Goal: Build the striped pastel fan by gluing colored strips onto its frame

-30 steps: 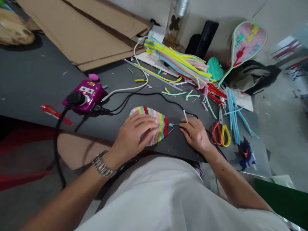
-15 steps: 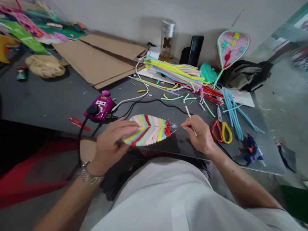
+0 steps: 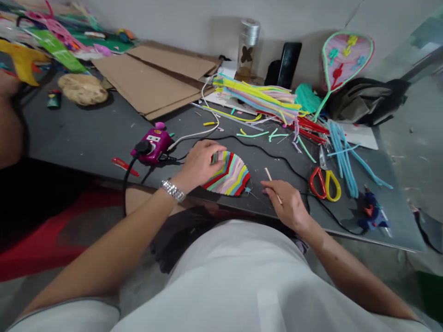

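Note:
A leaf-shaped piece of striped pipe cleaners (image 3: 230,177) lies at the table's front edge, its red-edged end pointing right. My left hand (image 3: 204,163) grips its left part, fingers curled over the top; that end is hidden under the hand. Thin wire and a small pale-blue bit show at the leaf's right tip. To the right of it, my right hand (image 3: 287,200) is closed on a thin wooden stick (image 3: 268,175), which pokes out above and below the fingers. Scissors (image 3: 325,183) with one red and one yellow handle lie just beyond my right hand.
A purple power socket (image 3: 155,145) with black cords sits left. Behind are cardboard sheets (image 3: 155,85), bundled pipe cleaners (image 3: 259,97), a bottle (image 3: 248,48) and a phone (image 3: 290,64). A blue glue gun (image 3: 374,212) lies right. Another person's arm (image 3: 10,120) shows at far left.
My left hand has moved right and up, and the leaf now lies lower and turned on the table. My right hand has let go of the wire and still holds the stick.

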Motion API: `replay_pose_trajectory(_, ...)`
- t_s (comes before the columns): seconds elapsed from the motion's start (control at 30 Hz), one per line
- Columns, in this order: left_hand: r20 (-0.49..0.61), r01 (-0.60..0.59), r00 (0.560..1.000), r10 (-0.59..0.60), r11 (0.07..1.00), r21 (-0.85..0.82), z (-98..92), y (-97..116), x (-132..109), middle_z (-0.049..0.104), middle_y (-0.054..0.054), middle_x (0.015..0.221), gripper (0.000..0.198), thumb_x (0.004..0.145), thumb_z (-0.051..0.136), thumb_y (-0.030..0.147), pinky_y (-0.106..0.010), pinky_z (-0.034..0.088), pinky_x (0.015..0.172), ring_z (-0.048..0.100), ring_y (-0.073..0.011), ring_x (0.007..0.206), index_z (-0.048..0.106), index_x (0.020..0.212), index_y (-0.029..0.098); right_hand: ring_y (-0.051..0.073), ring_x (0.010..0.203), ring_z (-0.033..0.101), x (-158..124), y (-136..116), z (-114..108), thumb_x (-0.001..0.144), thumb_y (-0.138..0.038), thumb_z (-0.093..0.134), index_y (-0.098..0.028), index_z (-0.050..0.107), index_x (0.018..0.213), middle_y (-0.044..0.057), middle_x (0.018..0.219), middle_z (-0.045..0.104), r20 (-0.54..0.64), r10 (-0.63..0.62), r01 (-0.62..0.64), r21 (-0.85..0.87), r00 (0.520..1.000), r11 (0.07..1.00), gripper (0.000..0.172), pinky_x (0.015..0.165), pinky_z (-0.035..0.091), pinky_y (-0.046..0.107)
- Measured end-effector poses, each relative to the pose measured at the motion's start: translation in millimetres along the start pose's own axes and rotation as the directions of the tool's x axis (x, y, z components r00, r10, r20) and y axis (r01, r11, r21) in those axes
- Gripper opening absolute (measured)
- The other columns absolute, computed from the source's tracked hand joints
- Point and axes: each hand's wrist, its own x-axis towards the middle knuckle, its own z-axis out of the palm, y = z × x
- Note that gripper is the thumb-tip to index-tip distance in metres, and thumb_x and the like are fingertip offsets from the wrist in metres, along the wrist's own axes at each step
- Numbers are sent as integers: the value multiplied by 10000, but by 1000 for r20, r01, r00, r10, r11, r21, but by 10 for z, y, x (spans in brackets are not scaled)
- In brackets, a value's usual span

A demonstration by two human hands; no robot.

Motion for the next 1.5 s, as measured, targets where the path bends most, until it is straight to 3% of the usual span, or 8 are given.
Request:
replay_pose_trajectory(0.1, 17, -107, 994, 106, 994, 35, 169, 197, -185, 637, -161, 1492, 381, 970, 609, 309, -565, 417, 1230, 555, -328, 1437, 715, 1313, 180, 220, 905, 734, -1, 30, -70, 1132, -398, 410, -202, 664, 1380, 97, 993, 786, -65, 9, -1, 119, 998, 993, 406, 829, 580, 388)
replay_pose_trajectory(0.23, 130, -151, 982, 139, 985, 87, 335, 383, -304, 488, -185, 1651, 543, 1015, 603, 469, -753, 245, 1259, 349, -411, 1597, 597, 1478, 184, 243, 993, 707, 68, -1, -60, 1116, -530, 400, -193, 758, 1248, 134, 1044, 749, -122, -32, 54, 177, 992, 983, 508, 863, 578, 416)
replay_pose_trajectory(0.4, 164, -178, 974, 157, 977, 120, 427, 370, -296, 504, -197, 1638, 518, 1018, 605, 435, -763, 211, 1263, 374, -424, 1583, 617, 1462, 169, 166, 805, 710, 138, -57, 85, 1060, -319, 578, -220, 752, 1044, 45, 904, 768, -68, 227, -197, 301, 972, 933, 200, 750, 575, 305)
replay_pose_trajectory(0.5, 158, -192, 973, 171, 973, 129, 431, 346, -304, 518, -187, 1630, 466, 1028, 575, 395, -748, 217, 1269, 400, -415, 1571, 643, 1436, 178, 143, 765, 699, 174, -63, 144, 992, -244, 652, -219, 715, 941, 21, 873, 757, -64, 283, -249, 321, 957, 914, 85, 704, 563, 263)
replay_pose_trajectory(0.77, 127, -216, 972, 196, 962, 167, 448, 386, -360, 507, -184, 1640, 474, 1076, 497, 349, -712, 233, 1292, 414, -392, 1568, 594, 1494, 149, 163, 853, 728, 271, -34, 158, 964, -110, 628, -229, 686, 947, 29, 906, 761, -63, 149, -123, 304, 987, 945, 134, 807, 585, 313)
replay_pose_trajectory(1.1, 151, -205, 971, 185, 970, 133, 439, 405, -364, 481, -178, 1660, 449, 1075, 512, 282, -730, 223, 1295, 376, -402, 1589, 596, 1499, 162, 169, 829, 731, 290, -75, 170, 957, -67, 619, -221, 682, 969, 44, 925, 780, -80, 90, -69, 230, 993, 971, 167, 783, 596, 325)
replay_pose_trajectory(1.33, 171, -219, 965, 199, 970, 107, 453, 389, -370, 446, -211, 1673, 474, 1071, 501, 278, -750, 257, 1272, 355, -426, 1594, 563, 1524, 151, 183, 831, 716, 269, -48, 249, 976, -54, 575, -226, 671, 1011, 63, 944, 777, -86, -42, 54, 145, 995, 988, 201, 766, 597, 352)
replay_pose_trajectory(1.5, 168, -219, 965, 199, 969, 110, 464, 391, -373, 447, -200, 1677, 474, 1080, 493, 282, -745, 233, 1286, 331, -420, 1606, 555, 1530, 148, 184, 820, 718, 264, -57, 242, 965, -58, 581, -226, 660, 1002, 65, 931, 773, -131, -13, 36, 178, 991, 983, 190, 751, 598, 352)
